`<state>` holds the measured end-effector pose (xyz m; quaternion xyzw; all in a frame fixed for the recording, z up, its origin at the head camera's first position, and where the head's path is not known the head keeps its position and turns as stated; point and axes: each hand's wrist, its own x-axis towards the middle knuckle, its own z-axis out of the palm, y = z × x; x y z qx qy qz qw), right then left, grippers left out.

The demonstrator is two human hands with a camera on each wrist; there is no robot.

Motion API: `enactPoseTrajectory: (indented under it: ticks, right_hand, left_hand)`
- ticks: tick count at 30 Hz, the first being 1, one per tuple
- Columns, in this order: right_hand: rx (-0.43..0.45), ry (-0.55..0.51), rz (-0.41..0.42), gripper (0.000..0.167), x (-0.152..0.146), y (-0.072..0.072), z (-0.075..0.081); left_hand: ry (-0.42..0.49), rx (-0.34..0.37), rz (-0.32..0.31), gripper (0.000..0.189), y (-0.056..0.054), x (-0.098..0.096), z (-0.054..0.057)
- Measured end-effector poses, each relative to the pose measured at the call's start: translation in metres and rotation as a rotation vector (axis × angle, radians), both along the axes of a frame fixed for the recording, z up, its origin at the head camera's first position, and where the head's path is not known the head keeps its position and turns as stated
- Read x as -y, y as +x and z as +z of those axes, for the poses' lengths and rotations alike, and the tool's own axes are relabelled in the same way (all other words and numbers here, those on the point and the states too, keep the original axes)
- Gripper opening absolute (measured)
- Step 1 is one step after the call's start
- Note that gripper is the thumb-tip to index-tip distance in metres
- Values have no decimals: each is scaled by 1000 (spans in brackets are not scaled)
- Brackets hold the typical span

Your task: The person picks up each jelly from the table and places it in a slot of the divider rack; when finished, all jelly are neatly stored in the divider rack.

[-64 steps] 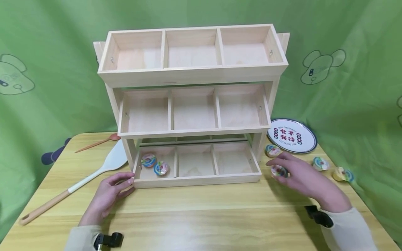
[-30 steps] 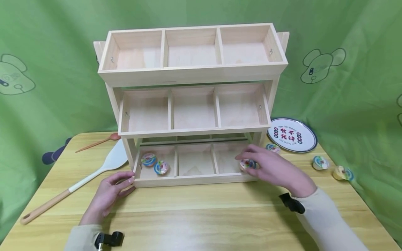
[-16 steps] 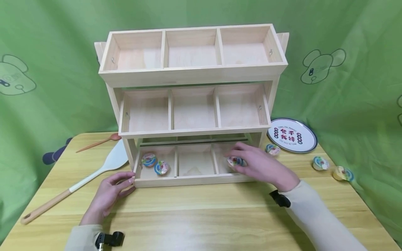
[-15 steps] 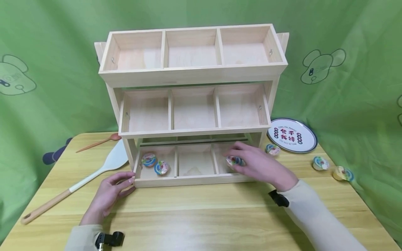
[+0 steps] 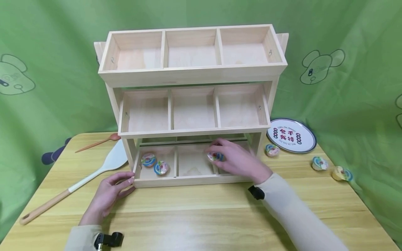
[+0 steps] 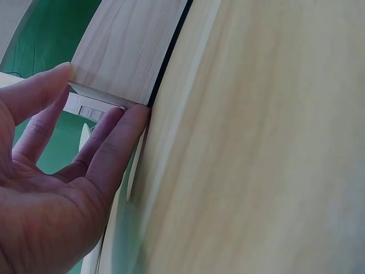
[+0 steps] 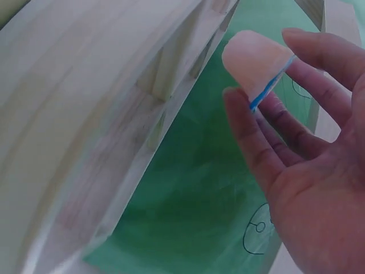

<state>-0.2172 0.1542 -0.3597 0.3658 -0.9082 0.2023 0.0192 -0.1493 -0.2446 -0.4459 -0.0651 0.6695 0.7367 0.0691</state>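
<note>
Right hand: the right hand (image 5: 237,158) pinches one small cup between its fingertips; the other fingers spread loosely, with a gap to the palm.
Cup in hand: the held cup (image 7: 256,65) is tilted, its pale orange body pointing away from the palm and its blue rim toward it. In the head view it is over the bottom tray, by the divider between the middle and right compartments; how high above the floor of the tray, I cannot tell.
Left hand: the left hand (image 5: 108,191) is half closed, with fingertips gripping the left front corner of the bottom tray (image 5: 194,181).
Left compartment of the bottom tray: two more cups sit here, one (image 5: 148,160) toward the back and one (image 5: 161,168) nearer the front, just beside each other.
Wooden rack: the middle tray (image 5: 194,132) and the top tray (image 5: 193,77) stand above, each split into three compartments.
Right of the rack: a cup (image 5: 272,150) near a white plate (image 5: 290,134) with red characters and a dark rim, then a cup (image 5: 320,163) and a yellowish cup (image 5: 341,173) on its side.
Left of the rack: a white spatula (image 5: 108,164) with a wooden handle, and an orange-brown spoon (image 5: 113,137) behind it.
Table: pale striped wood (image 5: 201,219).
Backdrop: green cloth (image 5: 351,94) with mouse-like outlines.
</note>
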Motion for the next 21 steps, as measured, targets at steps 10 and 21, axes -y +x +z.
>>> enactPoseTrajectory:
  ticks: [10, 21]
  right_hand:
    - [63, -12, 26, 41, 31, -14, -9]
    - [109, 33, 16, 40, 59, -25, -18]
  left_hand:
    - [-6, 6, 0, 29, 0, 1, 1]
    - [-13, 4, -7, 30, 0, 2, 2]
